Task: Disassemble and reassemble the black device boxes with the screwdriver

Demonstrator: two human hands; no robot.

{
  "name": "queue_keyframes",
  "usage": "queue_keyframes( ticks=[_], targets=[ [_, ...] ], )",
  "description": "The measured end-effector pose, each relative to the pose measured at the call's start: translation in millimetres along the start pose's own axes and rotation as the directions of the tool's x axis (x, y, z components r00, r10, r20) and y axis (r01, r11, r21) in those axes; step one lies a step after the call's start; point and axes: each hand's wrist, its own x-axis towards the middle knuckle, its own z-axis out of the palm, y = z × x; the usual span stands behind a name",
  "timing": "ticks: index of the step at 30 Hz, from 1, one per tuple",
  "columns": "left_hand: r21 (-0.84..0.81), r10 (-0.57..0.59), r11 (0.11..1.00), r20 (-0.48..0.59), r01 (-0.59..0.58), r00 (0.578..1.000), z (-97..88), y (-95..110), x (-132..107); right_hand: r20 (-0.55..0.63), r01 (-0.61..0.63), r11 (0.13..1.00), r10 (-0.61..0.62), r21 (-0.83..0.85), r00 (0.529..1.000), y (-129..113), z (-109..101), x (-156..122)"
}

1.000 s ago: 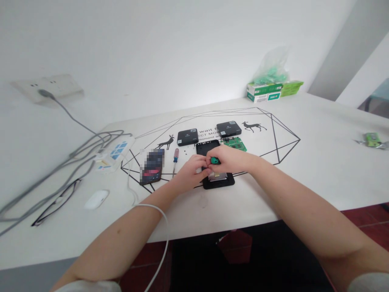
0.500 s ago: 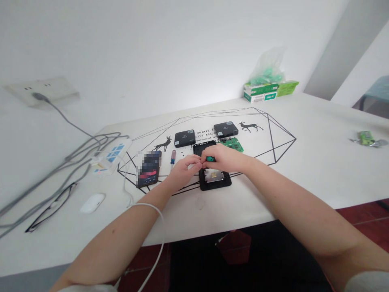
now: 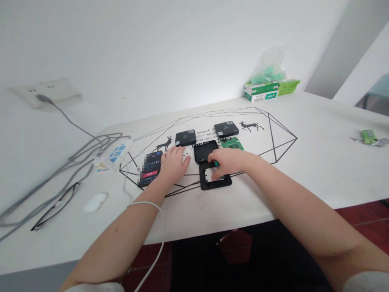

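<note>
Right hand (image 3: pixel 229 160): fingers curled down on the far edge of the black frame (image 3: pixel 215 181), a green piece (image 3: pixel 216 163) showing beneath them; whether they pinch it cannot be told. The frame lies flat on the table (image 3: pixel 304 170). Left hand (image 3: pixel 174 163): fingers spread flat on the table, left of the frame, beside the phone (image 3: pixel 149 168). An open black shell (image 3: pixel 206 151) sits just behind the frame, a green board (image 3: pixel 232 143) right of it.

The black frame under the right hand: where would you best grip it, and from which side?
Probably the near rail of the black frame, pinched from above at its front edge. It lies flat with an open middle, and the right hand already covers the far side.
</note>
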Motion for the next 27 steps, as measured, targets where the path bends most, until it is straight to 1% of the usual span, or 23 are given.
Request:
queue_keyframes(
  ticks=[3,5,7,9,12,15,17,19,21,23,25,27],
  targets=[
    [-0.070,0.104,0.993,0.100,-0.097,0.990,3.2,5,-4,0.061,0.041,0.999,-0.039,-0.029,0.997,-2,1,-1],
    [-0.115,0.189,0.979,0.178,-0.171,0.966,3.6,9,-7,0.075,0.087,0.995,-0.082,-0.058,0.994,-5,1,-1],
    [-0.144,0.248,0.965,0.230,-0.219,0.941,3.7,12,-10,0.076,0.118,0.990,-0.112,-0.080,0.991,-8,3,-2],
    [-0.155,0.268,0.960,0.251,-0.235,0.930,4.0,14,-12,0.065,0.111,0.990,-0.106,-0.091,0.992,-12,5,-2],
    [-0.148,0.261,0.962,0.258,-0.228,0.930,4.9,13,-12,0.066,0.094,0.993,-0.089,-0.066,0.994,-13,6,-2],
    [-0.140,0.250,0.966,0.265,-0.220,0.931,4.9,12,-11,0.050,0.088,0.996,-0.088,-0.007,0.995,-8,0,-5],
    [-0.137,0.251,0.966,0.273,-0.221,0.929,3.8,12,-11,0.027,0.057,0.998,-0.057,-0.002,0.998,-1,-7,-9],
    [-0.142,0.258,0.964,0.280,-0.226,0.925,2.0,13,-11,0.043,-0.016,0.999,0.018,-0.033,0.999,8,-15,-14],
    [-0.151,0.263,0.962,0.285,-0.228,0.922,0.0,14,-11,0.115,-0.122,0.989,0.132,-0.087,0.985,17,-21,-17],
    [-0.151,0.258,0.963,0.288,-0.222,0.922,-1.1,15,-12,0.186,-0.210,0.969,0.231,-0.127,0.955,24,-23,-19],
    [-0.146,0.254,0.965,0.287,-0.220,0.924,-1.0,15,-12,0.225,-0.249,0.959,0.274,-0.133,0.935,29,-23,-20],
    [-0.142,0.253,0.965,0.286,-0.220,0.924,0.2,15,-12,0.233,-0.248,0.961,0.270,-0.119,0.934,31,-22,-20]
  ],
)
